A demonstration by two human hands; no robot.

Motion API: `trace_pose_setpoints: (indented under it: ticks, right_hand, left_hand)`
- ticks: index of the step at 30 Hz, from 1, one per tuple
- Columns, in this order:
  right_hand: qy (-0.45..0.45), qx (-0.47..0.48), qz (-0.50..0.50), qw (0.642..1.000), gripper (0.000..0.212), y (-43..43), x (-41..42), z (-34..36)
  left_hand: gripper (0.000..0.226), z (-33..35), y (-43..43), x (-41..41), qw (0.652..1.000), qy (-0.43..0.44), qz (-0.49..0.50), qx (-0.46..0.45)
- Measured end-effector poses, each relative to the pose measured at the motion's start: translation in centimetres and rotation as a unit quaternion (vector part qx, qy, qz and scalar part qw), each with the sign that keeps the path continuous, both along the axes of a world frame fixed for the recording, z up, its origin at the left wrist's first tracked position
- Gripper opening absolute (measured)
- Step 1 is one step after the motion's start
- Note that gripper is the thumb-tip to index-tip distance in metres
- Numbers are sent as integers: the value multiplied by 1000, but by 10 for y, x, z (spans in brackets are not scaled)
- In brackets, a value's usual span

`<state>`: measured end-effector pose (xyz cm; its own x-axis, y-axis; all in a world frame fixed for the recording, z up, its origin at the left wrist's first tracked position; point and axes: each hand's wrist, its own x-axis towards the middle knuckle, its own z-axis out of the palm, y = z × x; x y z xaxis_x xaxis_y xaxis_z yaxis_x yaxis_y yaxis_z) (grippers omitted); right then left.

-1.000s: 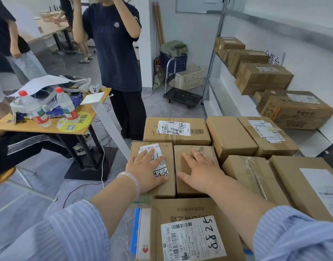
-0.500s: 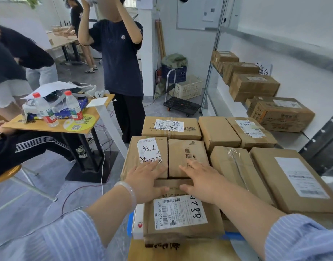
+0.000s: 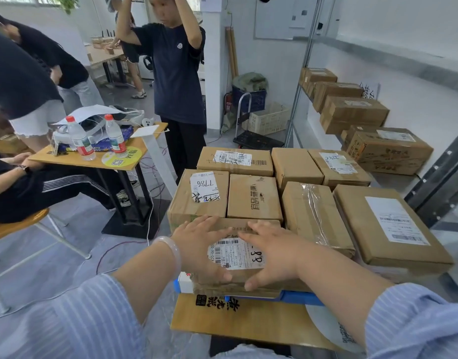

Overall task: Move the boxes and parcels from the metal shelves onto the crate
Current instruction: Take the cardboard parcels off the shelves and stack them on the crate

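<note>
Several brown cardboard boxes lie packed side by side on a blue crate [image 3: 301, 298] in front of me. The nearest one, a labelled box [image 3: 237, 255], lies under both of my hands. My left hand [image 3: 200, 248] and my right hand [image 3: 273, 253] press on its top with fingers spread, thumbs hooked over its near edge. Beyond it lie a box marked 7786 [image 3: 200, 195] and a plain box [image 3: 253, 199]. More boxes [image 3: 353, 114] stand in a row on the metal shelf [image 3: 299, 79] at the right, the closest being a large printed one [image 3: 389, 152].
A person in a dark shirt [image 3: 177, 73] stands just beyond the crate. At the left is a small table [image 3: 93, 161] with two water bottles, with people seated and bending around it. A hand trolley [image 3: 257, 138] and a basket stand by the wall. A yellow board [image 3: 244, 318] lies below the crate.
Both hands have drawn back from the two farther boxes onto the nearest labelled box. My view has lifted, showing more of the room.
</note>
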<state>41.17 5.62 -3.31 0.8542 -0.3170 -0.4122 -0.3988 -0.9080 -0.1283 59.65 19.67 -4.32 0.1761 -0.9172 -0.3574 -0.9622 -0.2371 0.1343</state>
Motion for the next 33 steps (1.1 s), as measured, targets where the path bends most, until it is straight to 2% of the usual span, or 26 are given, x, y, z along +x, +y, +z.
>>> trace_pose_setpoints:
  ticks: [5,15,18,21,23,27,33]
  right_hand:
    - [-15,-18,7,1000,116,-2,0,-6]
    - [-46,-13,4,999,114,-8,0,-9]
    - [-90,-8,15,996,111,-8,-4,0]
    - [-157,-18,6,987,94,-17,-16,17]
    - [-202,-36,-32,978,80,-29,-31,27]
    - [-241,-85,-182,949,64,-66,-78,37]
    - [-160,-194,-387,887,63,-112,-155,28]
  left_hand:
    - [108,-6,-5,0,999,-37,4,2]
    - [104,-4,-12,-1,999,-22,24,6]
    - [105,3,-14,-4,999,-15,29,9]
    - [102,15,-25,-13,999,-1,34,-16]
    - [95,23,-37,-25,999,15,34,-39]
    - [82,27,-71,-67,996,26,-6,-85]
    - [78,11,-104,-124,990,29,-35,-132]
